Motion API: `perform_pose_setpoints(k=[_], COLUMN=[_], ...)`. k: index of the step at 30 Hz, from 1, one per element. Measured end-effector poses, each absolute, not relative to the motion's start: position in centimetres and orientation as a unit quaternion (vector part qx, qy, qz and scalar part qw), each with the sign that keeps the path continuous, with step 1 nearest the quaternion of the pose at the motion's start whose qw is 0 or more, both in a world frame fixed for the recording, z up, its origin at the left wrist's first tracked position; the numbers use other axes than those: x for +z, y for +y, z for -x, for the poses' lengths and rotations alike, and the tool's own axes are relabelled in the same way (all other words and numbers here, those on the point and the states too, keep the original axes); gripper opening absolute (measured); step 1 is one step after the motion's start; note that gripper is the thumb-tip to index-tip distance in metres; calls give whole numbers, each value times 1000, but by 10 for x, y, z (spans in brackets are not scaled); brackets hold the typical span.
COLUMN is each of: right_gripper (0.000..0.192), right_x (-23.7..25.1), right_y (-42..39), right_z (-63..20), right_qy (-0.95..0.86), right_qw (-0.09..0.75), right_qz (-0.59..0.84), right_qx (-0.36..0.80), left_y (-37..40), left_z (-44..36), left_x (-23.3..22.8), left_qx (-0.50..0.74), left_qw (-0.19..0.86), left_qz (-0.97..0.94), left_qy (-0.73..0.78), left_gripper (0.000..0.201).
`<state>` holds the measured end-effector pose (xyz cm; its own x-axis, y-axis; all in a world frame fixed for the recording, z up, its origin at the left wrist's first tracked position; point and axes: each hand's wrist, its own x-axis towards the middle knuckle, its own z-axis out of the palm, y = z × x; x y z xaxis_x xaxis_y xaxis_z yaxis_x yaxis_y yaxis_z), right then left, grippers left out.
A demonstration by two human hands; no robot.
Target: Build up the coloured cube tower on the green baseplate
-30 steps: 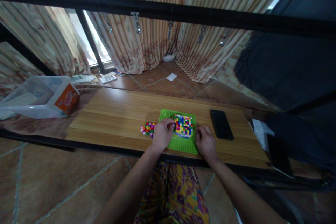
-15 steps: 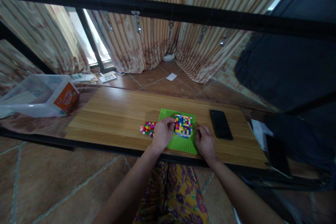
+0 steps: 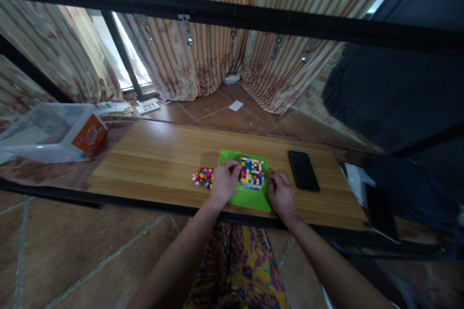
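Indoors, curled hands [image 3: 253,188] flank a green baseplate [image 3: 250,198] on a wooden table [image 3: 155,164].

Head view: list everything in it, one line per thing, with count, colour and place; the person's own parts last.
wooden tabletop: one, light brown, across the middle.
green studded baseplate: one, bright green, near front edge, between the hands.
block of small bricks: one, multicoloured, on the baseplate.
pile of loose small bricks: one, mixed colours, on the table left of the baseplate.
black phone: one, flat on the table, right of the baseplate.
clear plastic bin: one, orange label, far left.
striped curtains: beige, behind the table.
black metal bar: one, across the top.
left hand: at the block's left edge.
right hand: at the baseplate's right edge.
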<state>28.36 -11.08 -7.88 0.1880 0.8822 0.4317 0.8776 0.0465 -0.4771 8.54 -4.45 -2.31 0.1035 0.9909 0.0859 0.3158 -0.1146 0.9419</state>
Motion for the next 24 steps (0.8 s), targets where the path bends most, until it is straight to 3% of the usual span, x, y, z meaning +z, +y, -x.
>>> perform_pose_setpoints(k=[10,17,24], right_gripper=[21,20,18], right_x=[-80,-82,-85], right_y=[-110,-111,-111], right_z=[-284,-286,-289], right_qy=[-637,-644,-645], right_qw=[347,338,336], right_qz=[689,686,686], right_qx=[-1,-1,-4], left_y=[-35,-42,-76], left_z=[-93,-96,-61], left_x=[-36,-32,-32], left_qx=[453,447,442], left_qw=[491,478,391], left_qz=[-524,-522,-584], left_qy=[529,548,557], left_gripper=[6,9,20])
